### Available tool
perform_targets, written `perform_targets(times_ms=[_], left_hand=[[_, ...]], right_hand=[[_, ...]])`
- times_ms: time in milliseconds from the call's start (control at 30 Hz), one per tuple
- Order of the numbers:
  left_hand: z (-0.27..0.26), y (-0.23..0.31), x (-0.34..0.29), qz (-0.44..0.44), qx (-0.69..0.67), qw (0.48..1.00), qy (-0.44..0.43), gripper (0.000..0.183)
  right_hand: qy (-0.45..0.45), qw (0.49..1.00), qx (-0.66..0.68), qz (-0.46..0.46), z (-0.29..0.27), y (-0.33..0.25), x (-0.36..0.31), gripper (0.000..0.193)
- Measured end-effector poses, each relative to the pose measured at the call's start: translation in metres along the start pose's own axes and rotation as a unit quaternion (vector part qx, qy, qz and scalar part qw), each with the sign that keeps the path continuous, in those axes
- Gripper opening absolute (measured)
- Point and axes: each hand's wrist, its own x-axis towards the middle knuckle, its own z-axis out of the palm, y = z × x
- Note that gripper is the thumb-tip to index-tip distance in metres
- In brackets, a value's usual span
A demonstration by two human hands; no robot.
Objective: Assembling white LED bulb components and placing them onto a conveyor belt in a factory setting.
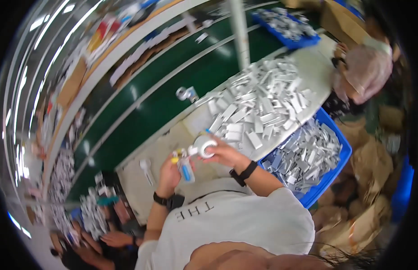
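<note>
My right hand (223, 154) is closed round a white round-headed plastic part (204, 146) with a ridged ring and a short neck pointing left. My left hand (170, 173) is closed on a small yellow-and-white piece (175, 158), its exact kind too small to make out. Just below the fingers hangs a clear and blue piece (187, 172); whether it is joined to the yellow one I cannot tell. The two hands are close together above the pale worktable (134, 173). On the table left of my left hand lies a white long-necked part (147, 171).
White rectangular pieces (258, 101) are heaped beyond my right hand. A blue crate (342, 157) of similar pieces stands at right, near brown paper bags (371, 166). A green conveyor (159, 101) runs behind, carrying a white round part (184, 93). Co-workers sit at lower left and upper right.
</note>
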Motion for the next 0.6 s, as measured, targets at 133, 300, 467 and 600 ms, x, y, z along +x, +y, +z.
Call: perform_targets(times_ms=[133, 300, 467, 600], left_hand=[[0.020, 0.014, -0.012, 0.005, 0.048, 0.999, -0.012, 0.031], [0.027, 0.022, -0.024, -0.013, 0.092, 0.996, -0.010, 0.029], [0.025, 0.017, -0.031, -0.027, 0.155, 0.987, 0.002, 0.018], [0.024, 0.017, -0.033, -0.009, 0.139, 0.990, 0.008, 0.014]], right_hand=[[-0.005, 0.994, -0.106, -0.015, 0.012, -0.019, 0.000, 0.066], [-0.044, 0.981, -0.187, -0.041, 0.019, -0.029, 0.007, 0.074], [-0.087, 0.965, -0.244, -0.028, 0.029, -0.030, 0.013, 0.073], [-0.129, 0.947, -0.293, -0.037, 0.036, -0.037, 0.017, 0.072]])
